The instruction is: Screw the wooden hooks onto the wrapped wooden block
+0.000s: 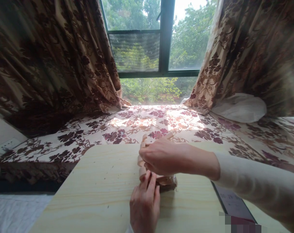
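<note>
A pale wooden piece with a scalloped, curved edge (142,173) stands over the table in front of me, partly covered by my hands. My right hand (166,157) reaches in from the right with its fingers curled in against the piece's upper part; the fingertips are mostly hidden. Lower down, my left hand (145,204) has its fingers together on the base of the same piece. A thin pale wooden strip (170,135) sticks out behind my right hand. Beneath my hands lies a brown, crinkled packet-like object (168,183), whose kind I cannot make out.
The light wooden tabletop (88,187) carries small dark specks. A phone-like device with a lit screen (236,202) lies at the right, under my forearm. Beyond the table is a ledge with a floral cover (127,124), a white plastic bag (241,106), curtains and a window.
</note>
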`<state>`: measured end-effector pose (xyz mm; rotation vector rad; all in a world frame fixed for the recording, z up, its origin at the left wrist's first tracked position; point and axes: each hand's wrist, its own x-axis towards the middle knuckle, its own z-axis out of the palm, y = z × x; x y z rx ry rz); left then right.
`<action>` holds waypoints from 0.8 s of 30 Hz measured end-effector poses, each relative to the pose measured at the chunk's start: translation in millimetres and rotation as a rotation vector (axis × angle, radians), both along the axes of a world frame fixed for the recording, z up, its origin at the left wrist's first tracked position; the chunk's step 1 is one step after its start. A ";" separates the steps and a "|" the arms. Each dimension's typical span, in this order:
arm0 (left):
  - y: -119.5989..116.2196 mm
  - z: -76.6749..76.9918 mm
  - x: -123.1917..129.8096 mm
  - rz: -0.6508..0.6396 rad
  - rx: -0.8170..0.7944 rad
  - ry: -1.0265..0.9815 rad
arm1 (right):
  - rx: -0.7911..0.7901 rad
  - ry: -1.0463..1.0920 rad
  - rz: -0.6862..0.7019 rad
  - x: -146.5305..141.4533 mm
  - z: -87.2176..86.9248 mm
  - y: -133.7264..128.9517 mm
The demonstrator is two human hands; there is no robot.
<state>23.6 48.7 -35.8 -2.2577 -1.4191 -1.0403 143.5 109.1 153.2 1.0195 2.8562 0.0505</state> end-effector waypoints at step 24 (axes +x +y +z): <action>8.8 -19.7 -6.3 0.041 0.104 0.097 | -0.020 0.343 -0.101 13.8 -16.8 -1.6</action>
